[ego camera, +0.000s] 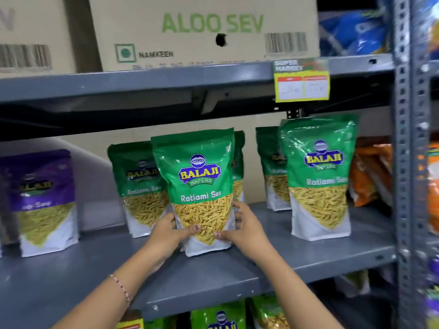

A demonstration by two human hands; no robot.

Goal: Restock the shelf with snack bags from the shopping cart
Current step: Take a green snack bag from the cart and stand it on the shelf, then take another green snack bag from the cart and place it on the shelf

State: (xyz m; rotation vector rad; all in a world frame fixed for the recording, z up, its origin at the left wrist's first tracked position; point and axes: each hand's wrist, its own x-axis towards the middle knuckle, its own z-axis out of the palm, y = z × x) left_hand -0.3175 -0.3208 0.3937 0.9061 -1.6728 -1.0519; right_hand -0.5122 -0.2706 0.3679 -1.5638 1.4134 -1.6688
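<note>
I have both hands on one green Balaji Ratlami Sev bag, which stands upright on the grey metal shelf, its base touching the board. My left hand clasps the bag's lower left edge, thumb pressed on the clear window; my right hand clasps the lower right edge, thumb on the front and fingers curled behind. So both hands are closed on the same bag, squeezing it from either side.

Just behind that bag to its left stands a second Ratlami Sev bag, and another peeks out behind its right edge. Further right of the held bag stands a front Ratlami Sev bag with one more behind it. Well to the left of the held bag is a purple Balaji sev bag. Above the held bag, on the next board up, sits an Aloo Sev carton, and a yellow price tag hangs from that board's edge. A beaded bracelet circles my left wrist.
</note>
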